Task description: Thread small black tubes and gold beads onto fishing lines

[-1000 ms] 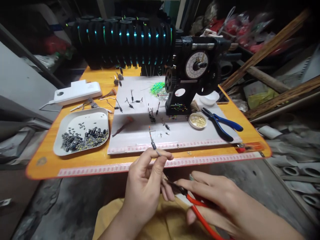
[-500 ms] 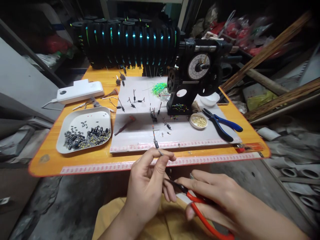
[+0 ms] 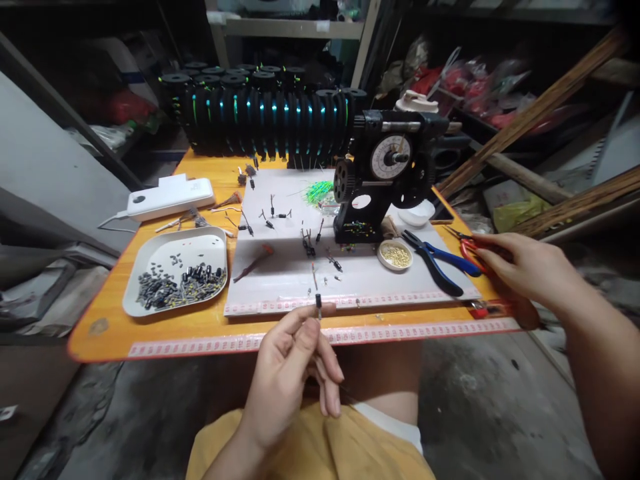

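My left hand (image 3: 287, 373) is in front of the board's near edge, thumb and forefinger pinched together. A small black cylinder (image 3: 319, 301) on a thin stem stands up from that pinch, with a thin orange-tipped piece (image 3: 315, 275) above it. At the table's right edge my right hand (image 3: 525, 263) has its fingers closed around red-handled pliers (image 3: 467, 248), whose slim jaws point left. Close by lie blue-handled pliers (image 3: 440, 257). Several similar black cylinders with wire-like ends (image 3: 336, 263) are scattered on the white board (image 3: 280, 267).
A white tray (image 3: 131, 293) of small dark and yellowish pieces stands left. A round dish (image 3: 396, 256) holds gold beads. A black winding machine (image 3: 360, 200) with a dial and spools (image 3: 280, 120) stands behind. A white power bank (image 3: 170, 197) and measuring tape strips (image 3: 210, 345) are on the table.
My right hand has carried the red-handled pliers from beside my left hand, over the lap, to the table's right edge. My left hand still pinches the black cylinder's stem; its lower fingers are looser.
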`<state>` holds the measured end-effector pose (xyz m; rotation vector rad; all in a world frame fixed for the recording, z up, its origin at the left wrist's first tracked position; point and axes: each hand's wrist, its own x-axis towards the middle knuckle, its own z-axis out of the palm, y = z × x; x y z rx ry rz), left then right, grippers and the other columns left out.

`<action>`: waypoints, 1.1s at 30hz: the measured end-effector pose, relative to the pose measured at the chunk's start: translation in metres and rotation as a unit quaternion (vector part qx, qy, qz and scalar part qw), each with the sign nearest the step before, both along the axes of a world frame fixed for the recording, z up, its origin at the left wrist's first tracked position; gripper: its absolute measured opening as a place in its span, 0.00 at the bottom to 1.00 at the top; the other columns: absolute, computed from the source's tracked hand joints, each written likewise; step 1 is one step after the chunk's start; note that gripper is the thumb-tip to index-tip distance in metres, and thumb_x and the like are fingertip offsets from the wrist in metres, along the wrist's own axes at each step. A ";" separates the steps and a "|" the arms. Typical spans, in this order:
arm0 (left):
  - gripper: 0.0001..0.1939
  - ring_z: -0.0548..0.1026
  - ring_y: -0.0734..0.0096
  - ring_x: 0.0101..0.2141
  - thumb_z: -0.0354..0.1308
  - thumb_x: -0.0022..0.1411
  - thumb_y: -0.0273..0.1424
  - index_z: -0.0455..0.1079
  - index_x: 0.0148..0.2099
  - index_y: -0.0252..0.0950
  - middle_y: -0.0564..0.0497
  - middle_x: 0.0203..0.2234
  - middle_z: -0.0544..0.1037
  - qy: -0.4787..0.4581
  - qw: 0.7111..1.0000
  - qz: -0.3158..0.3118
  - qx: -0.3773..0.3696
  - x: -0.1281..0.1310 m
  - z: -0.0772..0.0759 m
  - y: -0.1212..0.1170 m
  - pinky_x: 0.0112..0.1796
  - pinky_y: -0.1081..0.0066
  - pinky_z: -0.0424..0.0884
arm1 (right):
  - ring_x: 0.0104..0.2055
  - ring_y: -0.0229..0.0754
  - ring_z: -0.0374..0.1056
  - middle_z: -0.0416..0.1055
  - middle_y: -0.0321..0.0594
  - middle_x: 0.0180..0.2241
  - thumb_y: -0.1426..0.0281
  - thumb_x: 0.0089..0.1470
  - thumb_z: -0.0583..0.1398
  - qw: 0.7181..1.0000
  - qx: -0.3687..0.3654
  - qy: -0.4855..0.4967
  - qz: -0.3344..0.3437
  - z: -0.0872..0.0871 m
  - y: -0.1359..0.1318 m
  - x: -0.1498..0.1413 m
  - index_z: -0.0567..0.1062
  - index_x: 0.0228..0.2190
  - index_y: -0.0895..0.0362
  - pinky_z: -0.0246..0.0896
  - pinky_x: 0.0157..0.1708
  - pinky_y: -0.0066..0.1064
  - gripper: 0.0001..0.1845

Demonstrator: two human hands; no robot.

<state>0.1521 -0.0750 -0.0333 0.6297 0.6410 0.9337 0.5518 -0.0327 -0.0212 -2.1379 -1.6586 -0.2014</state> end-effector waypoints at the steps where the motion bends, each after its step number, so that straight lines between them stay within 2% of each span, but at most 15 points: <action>1: 0.14 0.73 0.79 0.11 0.57 0.69 0.40 0.74 0.48 0.35 0.56 0.17 0.77 -0.007 1.000 0.014 0.001 0.000 -0.001 0.000 0.13 0.84 0.68 | 0.49 0.42 0.72 0.74 0.43 0.50 0.64 0.71 0.49 1.000 0.001 0.008 0.019 0.001 0.000 -0.006 0.77 0.44 0.53 0.69 0.50 0.38 0.17; 5: 0.15 0.71 0.79 0.09 0.60 0.67 0.42 0.76 0.39 0.33 0.56 0.15 0.76 -0.016 0.999 0.034 -0.001 -0.001 -0.006 -0.001 0.11 0.85 0.65 | 0.50 0.58 0.70 0.75 0.54 0.39 0.62 0.62 0.59 0.996 0.080 0.016 0.036 0.016 -0.019 -0.062 0.79 0.37 0.60 0.61 0.55 0.54 0.14; 7: 0.16 0.72 0.79 0.10 0.60 0.67 0.42 0.76 0.38 0.33 0.55 0.16 0.77 -0.015 1.000 0.026 0.001 -0.001 -0.008 -0.002 0.12 0.85 0.65 | 0.48 0.53 0.72 0.77 0.52 0.42 0.61 0.63 0.58 0.989 0.106 0.060 0.086 0.024 -0.029 -0.110 0.79 0.41 0.58 0.65 0.52 0.48 0.15; 9: 0.17 0.73 0.79 0.11 0.59 0.67 0.43 0.77 0.38 0.33 0.54 0.17 0.77 -0.006 1.000 0.013 0.009 -0.001 -0.009 -0.004 0.13 0.84 0.66 | 0.32 0.40 0.74 0.79 0.42 0.38 0.59 0.66 0.54 0.969 0.046 0.157 0.185 0.029 -0.032 -0.162 0.77 0.48 0.52 0.73 0.33 0.32 0.17; 10: 0.17 0.74 0.79 0.12 0.59 0.67 0.43 0.77 0.38 0.33 0.54 0.18 0.77 0.003 1.000 0.005 0.016 -0.001 -0.009 -0.006 0.14 0.84 0.67 | 0.26 0.36 0.72 0.78 0.42 0.38 0.58 0.68 0.53 0.906 -0.032 0.334 0.258 0.030 -0.030 -0.186 0.71 0.56 0.52 0.70 0.24 0.28 0.20; 12: 0.18 0.73 0.81 0.13 0.59 0.67 0.44 0.76 0.37 0.34 0.53 0.20 0.77 0.031 0.999 -0.008 0.034 -0.003 -0.008 -0.009 0.15 0.84 0.66 | 0.22 0.32 0.69 0.76 0.44 0.46 0.56 0.66 0.56 0.723 -0.174 0.585 0.323 0.030 -0.023 -0.226 0.64 0.61 0.49 0.64 0.17 0.24 0.26; 14: 0.19 0.72 0.82 0.14 0.59 0.66 0.46 0.76 0.36 0.33 0.52 0.21 0.77 0.081 0.996 -0.003 0.048 -0.006 -0.007 -0.014 0.16 0.84 0.66 | 0.18 0.28 0.67 0.77 0.41 0.39 0.57 0.65 0.59 0.571 -0.243 0.707 0.340 0.030 -0.013 -0.250 0.72 0.51 0.54 0.60 0.14 0.19 0.18; 15: 0.20 0.71 0.82 0.14 0.59 0.66 0.47 0.75 0.35 0.33 0.52 0.22 0.77 0.112 0.992 0.004 0.054 -0.008 -0.008 -0.016 0.17 0.83 0.65 | 0.18 0.28 0.66 0.75 0.38 0.33 0.58 0.64 0.60 0.529 -0.251 0.736 0.340 0.030 -0.009 -0.256 0.75 0.43 0.56 0.60 0.14 0.18 0.15; 16: 0.22 0.71 0.82 0.14 0.59 0.66 0.48 0.75 0.34 0.32 0.51 0.22 0.77 0.144 0.988 0.011 0.060 -0.011 -0.010 -0.018 0.17 0.83 0.64 | 0.17 0.28 0.66 0.72 0.33 0.27 0.59 0.64 0.60 0.508 -0.246 0.754 0.336 0.030 -0.005 -0.260 0.74 0.36 0.58 0.60 0.14 0.17 0.14; 19: 0.27 0.71 0.80 0.14 0.55 0.66 0.51 0.74 0.31 0.31 0.47 0.22 0.77 0.222 0.969 0.000 0.109 -0.017 -0.019 -0.024 0.18 0.80 0.63 | 0.15 0.27 0.64 0.62 0.26 0.20 0.59 0.64 0.60 0.510 -0.199 0.775 0.317 0.032 -0.002 -0.263 0.70 0.29 0.58 0.59 0.14 0.15 0.17; 22: 0.28 0.73 0.76 0.15 0.47 0.71 0.48 0.74 0.31 0.31 0.45 0.22 0.77 0.284 0.939 -0.074 0.180 -0.022 -0.024 -0.025 0.19 0.77 0.66 | 0.14 0.25 0.62 0.61 0.26 0.21 0.58 0.64 0.60 0.513 -0.178 0.784 0.300 0.030 -0.005 -0.264 0.70 0.29 0.57 0.54 0.12 0.13 0.17; 25: 0.24 0.77 0.69 0.22 0.46 0.72 0.38 0.75 0.31 0.32 0.45 0.21 0.78 0.381 0.870 -0.128 0.286 -0.032 -0.015 -0.017 0.29 0.72 0.72 | 0.14 0.26 0.61 0.62 0.26 0.21 0.58 0.63 0.61 0.519 -0.187 0.781 0.293 0.023 -0.008 -0.263 0.71 0.30 0.57 0.52 0.11 0.14 0.17; 27: 0.18 0.78 0.66 0.27 0.48 0.71 0.35 0.78 0.40 0.34 0.46 0.23 0.79 0.421 0.840 -0.128 0.319 -0.042 -0.002 -0.004 0.34 0.69 0.72 | 0.13 0.25 0.60 0.64 0.27 0.21 0.58 0.64 0.61 0.531 -0.194 0.772 0.291 0.019 -0.008 -0.259 0.72 0.30 0.58 0.52 0.12 0.14 0.17; 30: 0.23 0.70 0.75 0.17 0.46 0.73 0.41 0.66 0.63 0.38 0.53 0.22 0.75 0.390 0.889 -0.078 0.226 -0.051 0.022 0.028 0.21 0.74 0.67 | 0.14 0.22 0.55 0.67 0.30 0.22 0.58 0.65 0.59 0.590 -0.198 0.729 0.287 0.018 -0.007 -0.250 0.75 0.35 0.59 0.48 0.13 0.14 0.16; 33: 0.26 0.71 0.75 0.17 0.51 0.71 0.42 0.59 0.66 0.36 0.55 0.23 0.74 0.313 0.920 0.023 0.235 -0.045 0.041 0.077 0.18 0.76 0.66 | 0.16 0.23 0.52 0.68 0.30 0.23 0.56 0.65 0.59 0.649 -0.206 0.673 0.289 0.018 -0.007 -0.245 0.76 0.39 0.58 0.45 0.15 0.16 0.17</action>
